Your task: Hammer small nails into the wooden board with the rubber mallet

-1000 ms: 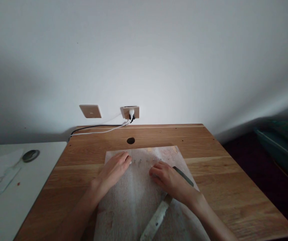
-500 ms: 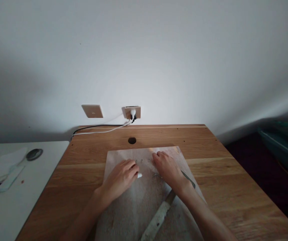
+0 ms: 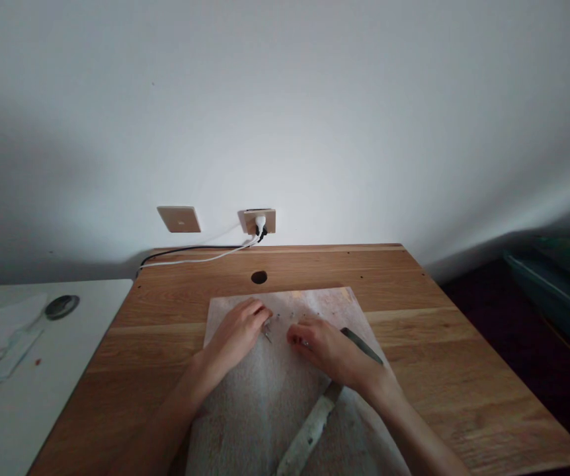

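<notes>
A greyish wooden board (image 3: 265, 403) lies under both hands. My left hand (image 3: 243, 327) rests over its upper left part, fingers curled and pressed together. Right at its fingertips are thin, pale small pieces (image 3: 267, 329), too small to name. My right hand (image 3: 322, 344) is curled with its knuckles near the board's middle; a small glint shows at its fingers, but what they hold is hidden. A long tool with a worn, pale strip (image 3: 307, 433) and a dark end (image 3: 363, 346) lies slantwise on the board, partly covered by my right wrist.
Several tiny dark specks (image 3: 292, 315) dot the board beyond my hands. The wooden table (image 3: 438, 370) has a round cable hole (image 3: 258, 277). Cables (image 3: 196, 260) run along its back to a wall socket (image 3: 260, 221). At left, a white table (image 3: 67, 357) bears papers and a dark round object (image 3: 61, 307).
My right hand has drawn nearer to me and slightly left. My left hand has shifted a little up and left; the small white piece seen at its fingers earlier no longer shows.
</notes>
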Demonstrator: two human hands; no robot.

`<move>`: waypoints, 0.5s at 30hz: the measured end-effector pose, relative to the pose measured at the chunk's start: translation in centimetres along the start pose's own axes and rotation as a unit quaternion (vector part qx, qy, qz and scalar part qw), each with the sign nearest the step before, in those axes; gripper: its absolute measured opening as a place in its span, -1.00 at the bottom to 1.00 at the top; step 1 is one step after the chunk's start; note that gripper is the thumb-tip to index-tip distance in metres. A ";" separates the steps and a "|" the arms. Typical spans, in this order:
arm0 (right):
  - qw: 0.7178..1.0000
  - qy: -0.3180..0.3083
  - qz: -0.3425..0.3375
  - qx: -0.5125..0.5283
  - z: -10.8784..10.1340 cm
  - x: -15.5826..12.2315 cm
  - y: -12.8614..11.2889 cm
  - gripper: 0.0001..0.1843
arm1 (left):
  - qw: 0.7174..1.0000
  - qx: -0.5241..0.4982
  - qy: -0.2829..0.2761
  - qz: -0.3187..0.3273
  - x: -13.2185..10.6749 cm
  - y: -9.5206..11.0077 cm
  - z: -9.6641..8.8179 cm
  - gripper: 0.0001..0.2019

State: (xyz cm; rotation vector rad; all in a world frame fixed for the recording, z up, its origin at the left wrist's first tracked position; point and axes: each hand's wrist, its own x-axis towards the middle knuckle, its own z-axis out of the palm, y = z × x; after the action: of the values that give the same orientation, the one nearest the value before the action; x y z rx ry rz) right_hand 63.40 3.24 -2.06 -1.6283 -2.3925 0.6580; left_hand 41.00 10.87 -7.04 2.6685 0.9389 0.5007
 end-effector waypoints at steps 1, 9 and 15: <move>1.000 -0.002 0.002 0.003 0.2 -0.1 -0.1 -0.84 | 1.000 0.018 -0.010 0.008 0.1 0.0 0.0 -0.77; 0.991 0.050 0.106 -0.061 0.4 1.4 0.3 -0.88 | 0.988 0.139 -0.041 0.050 0.9 0.1 -0.3 -0.80; 0.983 0.049 0.125 -0.121 1.2 3.3 0.1 -0.88 | 0.986 0.159 -0.002 0.053 1.9 0.5 -0.7 -0.85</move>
State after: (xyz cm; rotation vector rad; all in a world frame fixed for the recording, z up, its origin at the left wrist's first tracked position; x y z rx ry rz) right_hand 61.72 5.98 -3.51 -2.0321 -2.2925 0.3209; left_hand 42.43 11.81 -5.75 3.0171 0.9485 0.3970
